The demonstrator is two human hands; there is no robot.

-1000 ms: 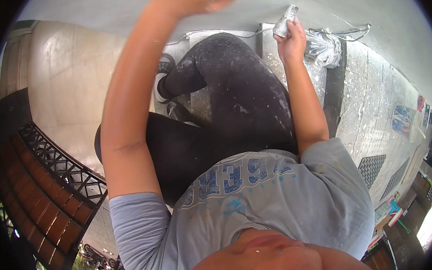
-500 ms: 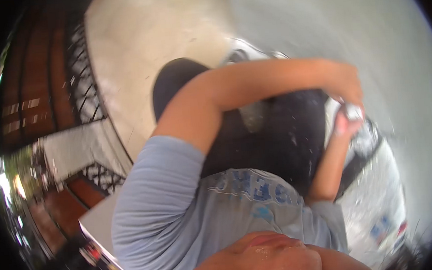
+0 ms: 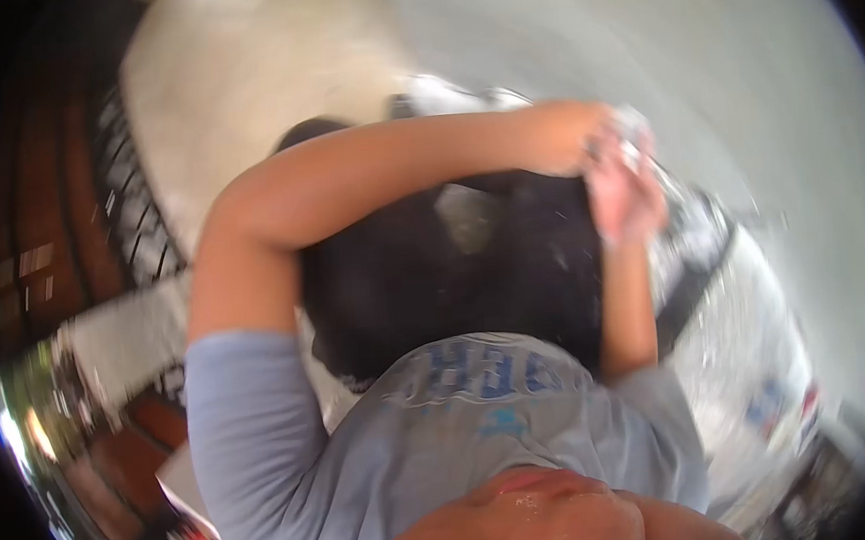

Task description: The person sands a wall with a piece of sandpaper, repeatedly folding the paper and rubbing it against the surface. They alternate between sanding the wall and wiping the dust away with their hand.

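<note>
My left hand (image 3: 576,138) reaches across my body from the left and meets my right hand (image 3: 624,194) above my dark-clothed right thigh. A small whitish, shiny thing (image 3: 630,122) shows at their meeting point; blur hides what kind it is. The left fingers look bent in around it, partly hidden behind the right hand. My right hand comes up from below with its palm side partly showing and its fingers curled towards the same thing. Beneath and beside the hands lies crumpled, shiny white sheeting (image 3: 695,226).
White plastic with blue and red print (image 3: 763,402) spreads on my right, with a dark strip (image 3: 695,297) across it. Brown slatted panels (image 3: 66,185) with dark lattice stand on my left. A white box corner (image 3: 174,479) sits lower left. Pale grey surface (image 3: 740,78) lies beyond.
Both hands have moved left in the view and slightly up, still together around the whitish thing. My left elbow has swung outward to the left. The whole view has shifted a little.
</note>
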